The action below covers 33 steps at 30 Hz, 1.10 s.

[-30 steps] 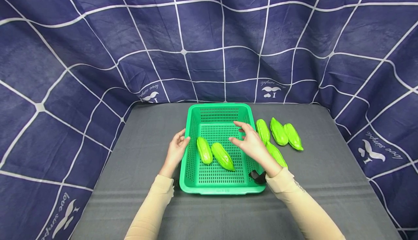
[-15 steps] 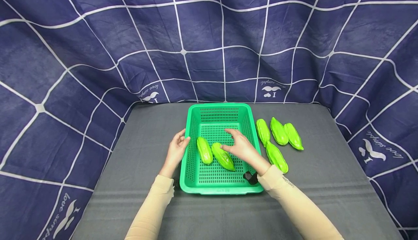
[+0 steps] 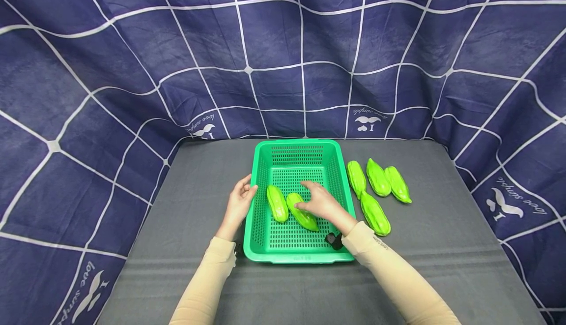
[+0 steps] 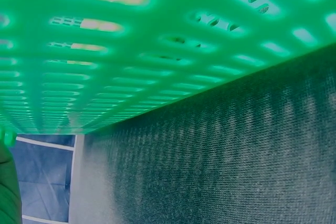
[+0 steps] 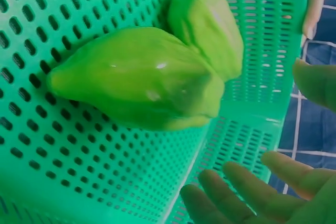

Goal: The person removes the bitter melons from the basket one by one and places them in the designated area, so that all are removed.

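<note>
At the left edge of the green basket (image 3: pixel 300 258), the left hand (image 3: pixel 240 195) seems the main check on sliding; were it to slacken, a push inside could shift the basket across the desk (image 3: pixel 199 177). Inside, closer to the near edge than the far one, the left vegetable (image 3: pixel 277 203) lies by the left wall with the inner right vegetable (image 3: pixel 307 219) just beside it (whether they touch is hard to tell), so a clumsy pinch on one could nudge the other. Towards the near right corner, the black device (image 3: pixel 334 241) at the wrist sits low and might knock the rim. Beyond the basket's right edge, four more vegetables (image 3: pixel 375 214) lie on the desk; a stray sleeve (image 3: pixel 393 276) could roll them toward the desk's right edge.

The left hand has its thumb at the rim and its fingers by the outer wall; whether it truly grips, I cannot tell. The right hand (image 3: pixel 322 203) hovers over the inner right vegetable, thumb and fingers well spread, holding nothing and, in the right wrist view, apart from it
</note>
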Motion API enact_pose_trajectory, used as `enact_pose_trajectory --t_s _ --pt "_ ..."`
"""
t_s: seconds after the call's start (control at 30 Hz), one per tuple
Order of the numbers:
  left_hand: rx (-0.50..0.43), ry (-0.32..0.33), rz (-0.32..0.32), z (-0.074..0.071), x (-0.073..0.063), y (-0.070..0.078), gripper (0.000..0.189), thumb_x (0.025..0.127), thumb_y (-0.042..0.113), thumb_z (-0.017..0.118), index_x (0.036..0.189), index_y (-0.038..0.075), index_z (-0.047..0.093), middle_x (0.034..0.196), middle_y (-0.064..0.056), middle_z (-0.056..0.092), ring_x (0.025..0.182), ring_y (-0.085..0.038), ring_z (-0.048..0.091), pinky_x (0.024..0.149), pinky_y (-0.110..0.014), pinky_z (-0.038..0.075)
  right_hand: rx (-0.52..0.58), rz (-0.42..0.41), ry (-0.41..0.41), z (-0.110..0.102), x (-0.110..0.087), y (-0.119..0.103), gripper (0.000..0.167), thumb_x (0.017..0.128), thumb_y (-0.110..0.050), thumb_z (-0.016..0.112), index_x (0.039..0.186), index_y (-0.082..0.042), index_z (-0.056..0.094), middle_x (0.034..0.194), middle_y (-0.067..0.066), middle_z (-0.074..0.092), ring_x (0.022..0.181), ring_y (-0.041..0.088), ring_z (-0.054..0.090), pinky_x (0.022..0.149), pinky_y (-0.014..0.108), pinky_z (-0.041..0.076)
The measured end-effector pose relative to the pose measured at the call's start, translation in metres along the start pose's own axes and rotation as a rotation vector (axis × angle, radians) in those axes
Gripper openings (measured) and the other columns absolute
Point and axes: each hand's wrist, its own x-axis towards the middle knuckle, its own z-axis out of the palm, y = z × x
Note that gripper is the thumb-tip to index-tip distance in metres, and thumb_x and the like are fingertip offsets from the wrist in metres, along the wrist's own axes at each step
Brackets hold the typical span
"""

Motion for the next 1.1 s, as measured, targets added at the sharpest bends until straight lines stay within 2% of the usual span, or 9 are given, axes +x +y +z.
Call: enact_pose_trajectory --t_s 0.13,0.43,0.7,0.93,1.1 --pt "-0.001 -0.009 -0.005 -0.001 0.000 0.001 0.056 0.101 0.014 0.057 0.151 0.001 0.036 0.102 -0.005 0.051 0.117 -0.033 0.058 0.096 -0.042 0.045 -0.017 0.025 -0.030 0.006 0.001 0.002 0.077 0.085 -0.026 0.078 0.148 -0.001 0.041 0.149 0.021 0.044 0.137 0.039 0.043 0.110 0.054 0.038" --pt "0.007 0.021 0.020 0.000 -0.002 0.001 0.054 0.100 0.020 0.060 0.149 0.008 0.043 0.101 -0.003 0.053 0.102 -0.013 0.061 0.086 -0.024 0.047 -0.079 0.082 -0.089 0.015 0.003 0.007 0.079 0.083 -0.027 0.080 0.145 0.004 0.042 0.143 0.024 0.050 0.131 0.040 0.048 0.107 0.052 0.041" --pt "0.004 0.016 0.027 0.001 -0.003 -0.001 0.055 0.100 0.023 0.060 0.150 0.008 0.042 0.103 -0.003 0.053 0.110 -0.021 0.060 0.092 -0.033 0.046 -0.094 0.097 -0.118 0.019 0.004 0.008 0.081 0.082 -0.023 0.081 0.145 0.006 0.040 0.131 0.025 0.058 0.119 0.039 0.058 0.099 0.050 0.048" --pt "0.017 0.022 0.014 0.000 -0.004 0.000 0.056 0.100 0.025 0.060 0.150 0.008 0.041 0.103 -0.004 0.055 0.108 -0.020 0.063 0.090 -0.032 0.048 -0.107 0.119 -0.149 0.022 0.003 0.009 0.081 0.082 -0.021 0.081 0.146 0.006 0.039 0.132 0.025 0.057 0.118 0.038 0.058 0.098 0.050 0.048" --pt "0.006 0.022 0.014 0.001 -0.003 0.000 0.056 0.100 0.024 0.061 0.150 0.007 0.042 0.102 -0.004 0.055 0.109 -0.023 0.062 0.090 -0.032 0.047 -0.113 0.120 -0.146 0.023 0.004 0.010 0.075 0.081 -0.019 0.082 0.142 0.006 0.044 0.120 0.021 0.063 0.108 0.033 0.062 0.092 0.047 0.052"
